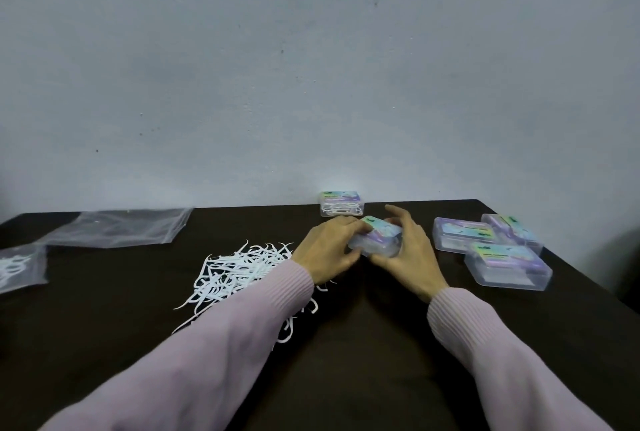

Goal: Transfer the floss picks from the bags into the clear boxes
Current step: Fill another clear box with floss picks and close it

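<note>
- White floss picks (239, 271) are lying on a dark brown table (363, 361).
- Clear boxes (507, 266) are showing iridescent purple-green labels.
- Ribbed pale pink sleeves (263, 319) are covering both arms.
- A grey-blue wall (311, 66) is standing behind.

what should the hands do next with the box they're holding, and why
Probably open the lid: both the left hand and right hand grip the held clear box, which looks closed, while the loose floss picks lie piled on the table beside it.

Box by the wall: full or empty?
Holds picks; how full, cannot tell. White floss picks show through the clear box by the wall, lid on, apart from the box in hand.
</note>
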The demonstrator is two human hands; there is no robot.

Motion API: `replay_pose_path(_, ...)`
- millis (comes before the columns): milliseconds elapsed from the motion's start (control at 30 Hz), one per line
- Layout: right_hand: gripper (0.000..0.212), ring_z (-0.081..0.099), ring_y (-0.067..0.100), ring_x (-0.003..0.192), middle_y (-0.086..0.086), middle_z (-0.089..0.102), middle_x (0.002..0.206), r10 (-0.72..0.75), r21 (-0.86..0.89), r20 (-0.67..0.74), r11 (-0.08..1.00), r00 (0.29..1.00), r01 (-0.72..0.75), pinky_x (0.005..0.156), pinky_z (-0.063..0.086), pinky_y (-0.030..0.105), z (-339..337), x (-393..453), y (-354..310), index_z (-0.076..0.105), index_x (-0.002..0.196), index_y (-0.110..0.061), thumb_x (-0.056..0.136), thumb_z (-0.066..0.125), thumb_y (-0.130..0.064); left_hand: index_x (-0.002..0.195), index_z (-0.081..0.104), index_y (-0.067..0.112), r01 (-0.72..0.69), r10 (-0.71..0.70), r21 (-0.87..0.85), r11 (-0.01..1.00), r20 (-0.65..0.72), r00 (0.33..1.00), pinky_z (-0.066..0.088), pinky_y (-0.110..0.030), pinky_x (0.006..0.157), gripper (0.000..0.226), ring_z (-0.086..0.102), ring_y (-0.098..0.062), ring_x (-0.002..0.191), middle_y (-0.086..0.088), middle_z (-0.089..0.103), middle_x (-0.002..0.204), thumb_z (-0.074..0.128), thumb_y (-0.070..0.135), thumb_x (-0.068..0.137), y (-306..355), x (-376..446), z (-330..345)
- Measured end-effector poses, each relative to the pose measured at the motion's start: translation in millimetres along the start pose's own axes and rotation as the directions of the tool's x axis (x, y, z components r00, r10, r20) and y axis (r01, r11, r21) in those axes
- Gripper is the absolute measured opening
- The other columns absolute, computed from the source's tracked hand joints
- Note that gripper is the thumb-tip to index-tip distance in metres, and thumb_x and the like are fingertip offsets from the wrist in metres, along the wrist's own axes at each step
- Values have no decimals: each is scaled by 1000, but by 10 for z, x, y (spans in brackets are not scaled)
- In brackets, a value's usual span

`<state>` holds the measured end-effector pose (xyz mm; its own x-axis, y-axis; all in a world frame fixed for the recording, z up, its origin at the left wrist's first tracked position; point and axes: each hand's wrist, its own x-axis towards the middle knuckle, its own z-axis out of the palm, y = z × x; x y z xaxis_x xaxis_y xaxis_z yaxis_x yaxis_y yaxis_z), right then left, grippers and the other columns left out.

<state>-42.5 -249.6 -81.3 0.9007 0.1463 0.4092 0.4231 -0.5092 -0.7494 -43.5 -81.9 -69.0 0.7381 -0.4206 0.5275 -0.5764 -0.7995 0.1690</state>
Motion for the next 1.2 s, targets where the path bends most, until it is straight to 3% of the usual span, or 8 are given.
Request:
replay_pose_path(167,75,48,14,111,-4,45,119,-78,50,-55,995,995,80,94,43,26,-7,-2,6,39,128,-22,67,82,-26,122,59,9,-72,78,108,992,-58,995,54,-40,77,38,66,-27,92,-8,69,109,59,17,85,20,-18,-21)
replay_pose_path(333,71,51,15,108,-5,46,117,-81,48,-61,995,995,84,92,45,25,-5,-10,22,39,126,-24,69,81,-25,98,66,1,-155,162,240,958,-12,987,53,-32,47,33,64,-30,56,-12,69,72,69,14,68,48,-20,-37)
replay_pose_path(533,69,49,12,109,-5,47,115,-81,17,-60,996,995,82,91,43,21,-16,-17,7,36,122,-27,69,80,-23,80,66,4,-156,177,317,936,-39,984,46,-24,43,36,59,-25,45,-6,63,57,83,13,50,96,27,-19)
replay_pose_path(600,69,48,10,105,-5,46,113,-77,23,-63,997,995,79,84,41,12,-22,-26,-18,32,116,-27,68,80,-22,80,66,6,-127,159,321,938,-77,984,45,-23,44,34,59,-24,45,-5,63,57,82,13,52,86,34,-7)
replay_pose_path(667,68,47,9,102,-4,43,110,-74,6,-69,997,995,75,79,37,7,-31,-26,-30,26,111,-26,69,80,-20,85,66,6,-82,127,306,949,-130,983,48,-26,48,29,61,-25,50,-6,67,63,77,11,58,69,57,-7)
replay_pose_path(800,57,48,14,106,-2,44,110,-83,-55,-45,995,996,81,88,40,21,-36,-26,-12,30,106,-23,73,76,-21,91,67,9,37,20,245,969,-228,974,50,-26,50,27,65,-26,56,-8,71,73,68,10,64,88,106,-48)
replay_pose_path(933,55,45,13,110,1,45,118,-57,-22,-27,998,998,56,93,39,22,-39,-21,-6,34,113,-21,76,74,-22,114,62,8,114,-80,130,985,-242,967,50,-35,66,29,67,-31,83,-11,71,101,56,9,85,162,137,-77)
replay_pose_path(1200,66,39,7,112,1,41,125,-11,-61,10,998,1000,12,95,35,20,-33,-12,-9,35,122,-23,72,78,-23,147,23,13,246,-234,74,966,-147,961,38,-28,101,58,34,-17,135,-4,32,150,45,9,93,129,120,-3)
